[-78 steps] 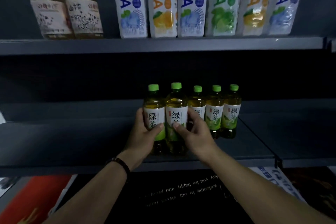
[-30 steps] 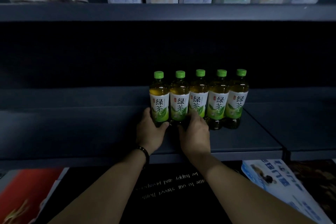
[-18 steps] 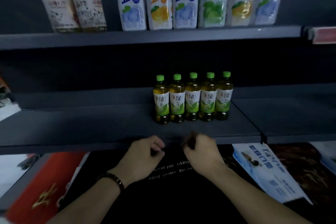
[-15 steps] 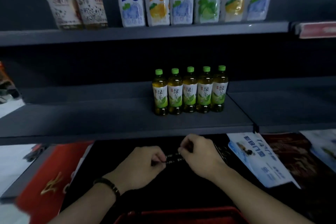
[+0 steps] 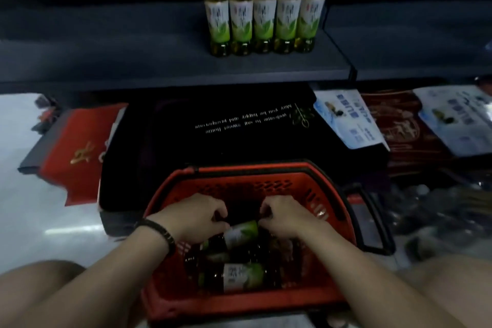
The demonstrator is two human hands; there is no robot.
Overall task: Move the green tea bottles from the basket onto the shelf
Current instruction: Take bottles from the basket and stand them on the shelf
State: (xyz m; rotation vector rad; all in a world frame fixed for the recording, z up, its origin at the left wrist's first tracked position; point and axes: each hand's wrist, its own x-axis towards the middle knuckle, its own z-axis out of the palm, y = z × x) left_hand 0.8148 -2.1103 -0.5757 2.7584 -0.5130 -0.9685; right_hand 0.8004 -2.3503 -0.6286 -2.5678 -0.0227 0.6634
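- Hands are seen from above, both reached down into a red basket (image 5: 186,301) that stands on the floor in front of a dark shelf (image 5: 133,61).
- Left hand (image 5: 194,217), with a dark band (image 5: 157,230) worn at the wrist, is curled at one end of a green tea bottle (image 5: 241,233) that lies on its side at the top of the pile in the basket.
- Right hand (image 5: 286,217) is curled at the other end of the same bottle; its fingers are bent downward.
- Whether either hand is truly clenched on the bottle, or only laid against it, cannot be told, since the fingertips are hidden and the picture is blurred.
- Second lying bottle (image 5: 243,277), with a white and green label, is seen lower in the basket, nearer the person; further dark bottles are heaped around it, their number unclear.
- Five upright bottles (image 5: 265,8) with green caps are lined side by side, touching, on the shelf, well apart from the basket.
- Black mat (image 5: 239,125) with pale upside-down lettering is spread on the floor between shelf and basket.
- Red packet (image 5: 80,152) is laid to the left of the mat, and pale blue packets (image 5: 348,120) to the right.
- Bare knees are visible at the lower corners.
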